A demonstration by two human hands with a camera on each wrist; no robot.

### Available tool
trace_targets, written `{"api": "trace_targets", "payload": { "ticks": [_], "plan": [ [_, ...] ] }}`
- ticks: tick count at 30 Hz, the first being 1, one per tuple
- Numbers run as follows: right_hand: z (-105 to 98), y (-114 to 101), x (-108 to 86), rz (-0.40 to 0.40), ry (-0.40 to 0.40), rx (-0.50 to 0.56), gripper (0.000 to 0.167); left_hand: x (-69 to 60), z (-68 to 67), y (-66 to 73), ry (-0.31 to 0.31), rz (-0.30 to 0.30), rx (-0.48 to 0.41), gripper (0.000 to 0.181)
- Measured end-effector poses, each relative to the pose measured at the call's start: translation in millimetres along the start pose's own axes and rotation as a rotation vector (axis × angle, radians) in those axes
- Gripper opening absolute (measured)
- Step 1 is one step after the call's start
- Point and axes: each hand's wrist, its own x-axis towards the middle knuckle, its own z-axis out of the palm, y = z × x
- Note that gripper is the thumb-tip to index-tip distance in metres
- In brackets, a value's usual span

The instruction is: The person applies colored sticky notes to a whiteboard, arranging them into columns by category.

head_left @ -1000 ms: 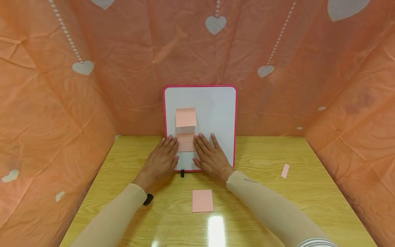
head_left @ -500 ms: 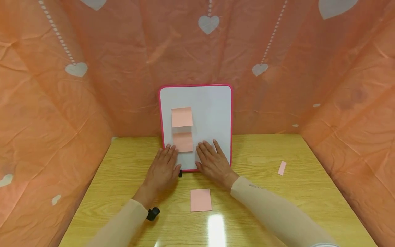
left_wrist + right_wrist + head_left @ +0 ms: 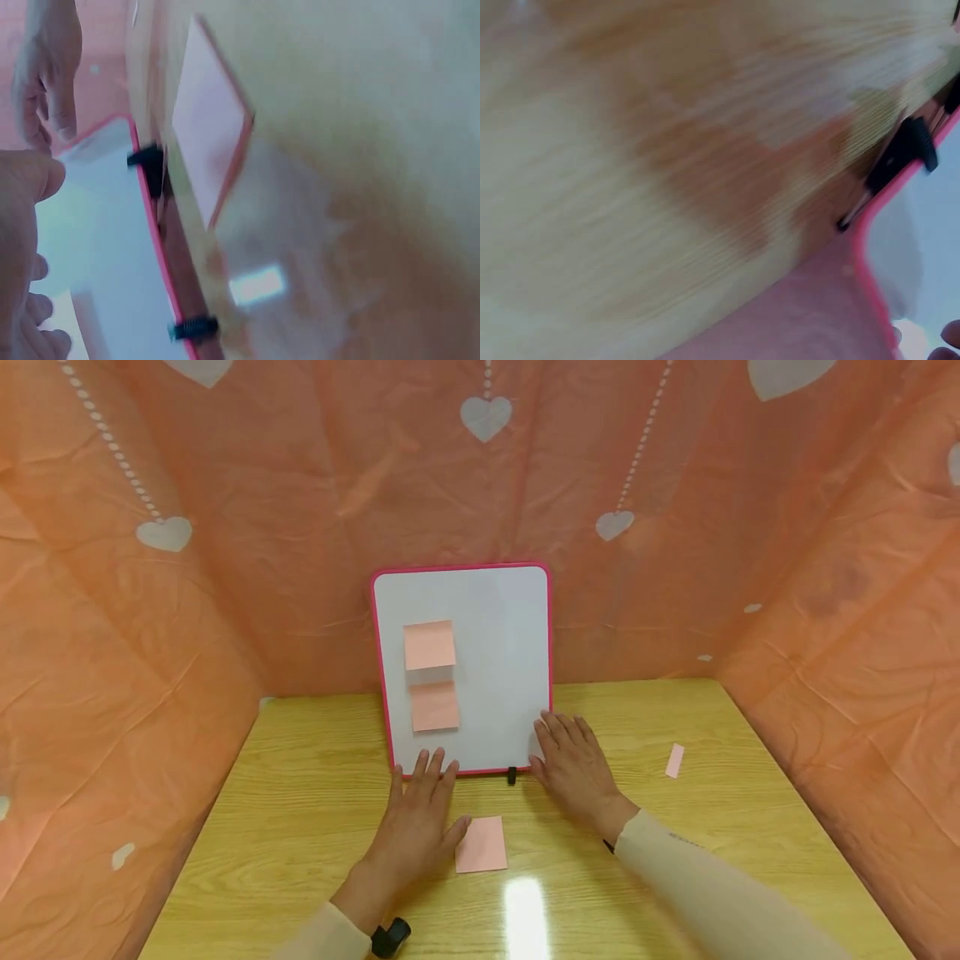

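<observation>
A pink-framed whiteboard (image 3: 498, 660) stands on the counter (image 3: 300, 793), two pink sticky notes (image 3: 435, 707) one above the other on its left half. The left hand (image 3: 416, 827) spreads straight fingers at its lower left, thumb near a pink pad (image 3: 483, 847); the right hand (image 3: 577, 772), fingers extended, is at its lower right corner.
</observation>
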Motion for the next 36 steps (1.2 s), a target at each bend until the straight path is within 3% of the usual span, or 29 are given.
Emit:
{"api": "trace_targets", "payload": {
  "ticks": [6,12,18,24,29,36],
  "plan": [
    [-5,35,-34.4,0.103,-0.019,0.061,0.057,-13.1,8.1,26.5,-0.121,-0.003,-0.075,0.084],
    [-9,66,-67.5,0.197,-0.067,0.088,0.058,-25.2,22.6,42.8,-0.115,0.068,-0.080,0.082],
    [-7,93,-90.8,0.255,-0.119,0.053,0.057,-32.4,33.4,48.3,-0.119,0.114,-0.051,0.081],
    [-12,114,-110.4,0.293,-0.209,0.019,0.060,-36.0,41.8,53.0,-0.203,0.142,-0.041,0.081],
    [-14,125,-122.4,0.314,-0.269,0.027,0.063,-37.9,42.7,56.4,-0.257,0.151,-0.061,0.082],
    [-12,132,-128.5,0.311,-0.302,0.061,0.061,-40.1,42.0,55.8,-0.283,0.163,-0.048,0.078]
  ]
}}
